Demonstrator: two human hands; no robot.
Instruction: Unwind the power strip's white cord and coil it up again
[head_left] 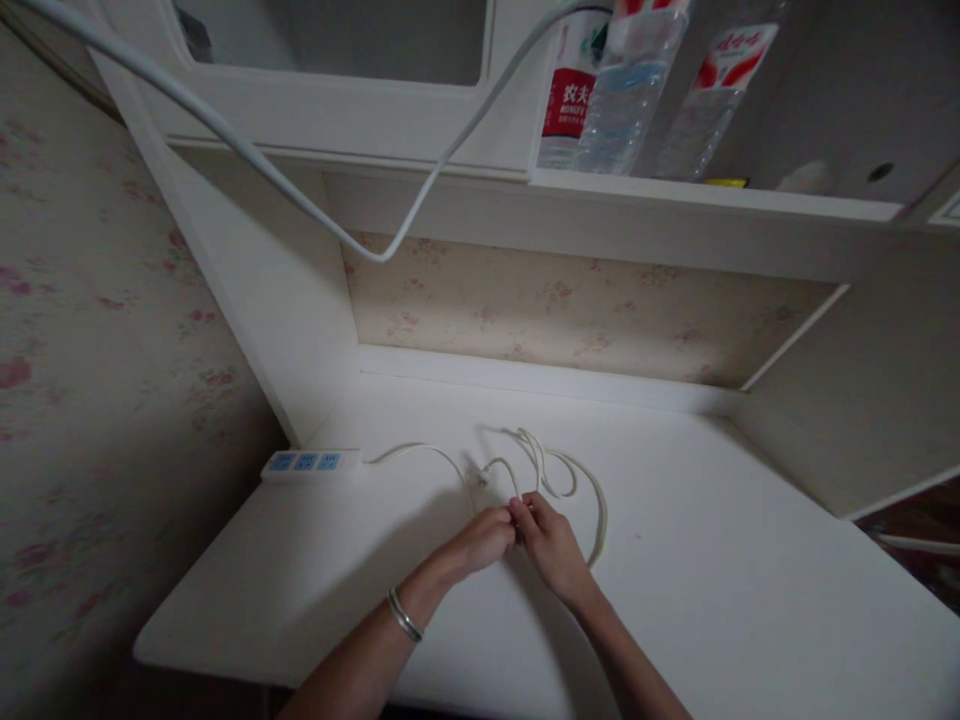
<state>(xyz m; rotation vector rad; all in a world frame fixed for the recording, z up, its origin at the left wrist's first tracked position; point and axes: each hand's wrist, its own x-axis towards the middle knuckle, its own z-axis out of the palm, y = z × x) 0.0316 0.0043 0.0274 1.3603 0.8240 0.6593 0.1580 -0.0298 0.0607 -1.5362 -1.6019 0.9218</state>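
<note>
A white power strip point(307, 463) with blue sockets lies at the left rear of the white desk point(750, 590). Its cream cord point(581, 478) runs right and lies in loose loops at the desk's middle. My left hand point(480, 541), a silver bangle on its wrist, and my right hand point(551, 540) meet at the near side of the loops. Both have their fingers pinched together on the cord where the fingertips touch.
A white cable point(300, 195) hangs slack across the upper cabinet front. Three plastic water bottles point(626, 90) stand on the shelf above the desk at right. Flowered wallpaper point(90, 350) covers the wall at left and the back panel. A side panel closes the right.
</note>
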